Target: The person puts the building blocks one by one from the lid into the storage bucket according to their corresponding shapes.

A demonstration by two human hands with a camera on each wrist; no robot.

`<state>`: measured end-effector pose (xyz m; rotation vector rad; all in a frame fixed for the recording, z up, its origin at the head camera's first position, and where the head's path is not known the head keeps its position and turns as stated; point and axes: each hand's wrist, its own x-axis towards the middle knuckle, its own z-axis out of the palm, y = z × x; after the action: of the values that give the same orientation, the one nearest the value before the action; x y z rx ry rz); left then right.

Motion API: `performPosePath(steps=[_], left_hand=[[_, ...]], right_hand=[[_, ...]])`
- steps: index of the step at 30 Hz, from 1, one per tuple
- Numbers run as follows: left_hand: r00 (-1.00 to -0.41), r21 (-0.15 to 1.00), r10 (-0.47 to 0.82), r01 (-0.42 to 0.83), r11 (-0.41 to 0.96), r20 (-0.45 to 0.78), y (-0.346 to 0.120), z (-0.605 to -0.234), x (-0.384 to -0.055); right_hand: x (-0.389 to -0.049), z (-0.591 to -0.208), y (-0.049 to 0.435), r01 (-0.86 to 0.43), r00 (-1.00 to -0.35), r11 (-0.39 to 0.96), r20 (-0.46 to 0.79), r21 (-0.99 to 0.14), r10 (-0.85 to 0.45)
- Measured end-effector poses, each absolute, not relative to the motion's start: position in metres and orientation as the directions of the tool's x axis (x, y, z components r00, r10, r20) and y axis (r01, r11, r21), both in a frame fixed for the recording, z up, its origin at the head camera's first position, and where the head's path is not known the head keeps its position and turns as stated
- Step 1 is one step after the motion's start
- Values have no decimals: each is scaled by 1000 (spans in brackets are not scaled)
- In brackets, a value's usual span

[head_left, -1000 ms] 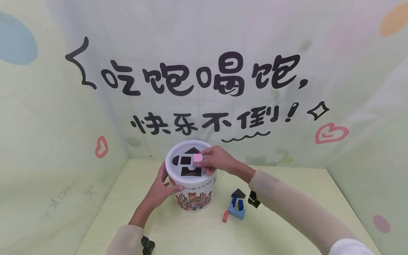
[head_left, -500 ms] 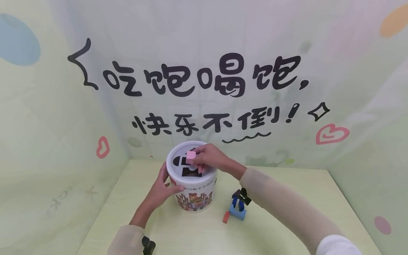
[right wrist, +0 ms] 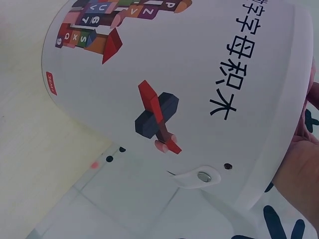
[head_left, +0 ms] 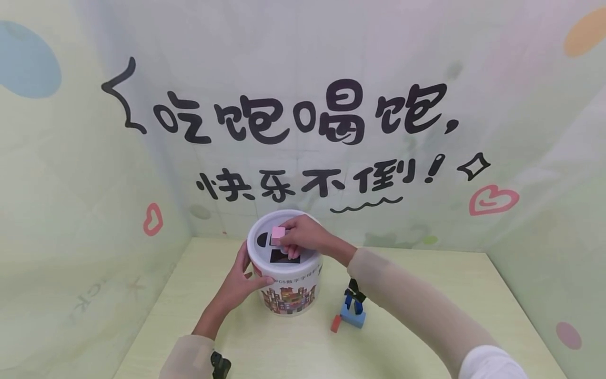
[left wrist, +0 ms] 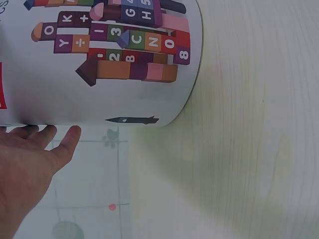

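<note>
Closest in, a beige sleeve leads up to the left hand, and it's holding firm: thumb across the front of the white bucket, fingers round its left side. Let that hold slacken and the bucket could well slide or twist on the pale wooden table under a push from above.

Just right of the bucket, on its near side, sit a small red block, a light blue arch block and two dark blue blocks. The right forearm passes above that side, so a low elbow might clip the little group.

Now up top! The right hand reaches in from the bucket's right, wrist bent over the rim, thumb and fingers pinching a pink cube above the white lid. A dark sliver of a hole peeks out left of the cube; whether they touch, one cannot tell. Off-square, the cube could catch on the edge; a slipping pinch could drop it into the bigger cutout just in front.

Beyond the bucket hangs the lettered backdrop.
</note>
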<state>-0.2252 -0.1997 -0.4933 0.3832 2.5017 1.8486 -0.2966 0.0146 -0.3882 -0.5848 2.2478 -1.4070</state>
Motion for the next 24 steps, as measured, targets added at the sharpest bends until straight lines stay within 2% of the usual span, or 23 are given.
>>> performPosePath(steps=[24], left_hand=[[-968,943,204,199,268,147,-199,-493,-225]], right_hand=[[-296,-385,21,-65,-862,411,-156,-909,-483]])
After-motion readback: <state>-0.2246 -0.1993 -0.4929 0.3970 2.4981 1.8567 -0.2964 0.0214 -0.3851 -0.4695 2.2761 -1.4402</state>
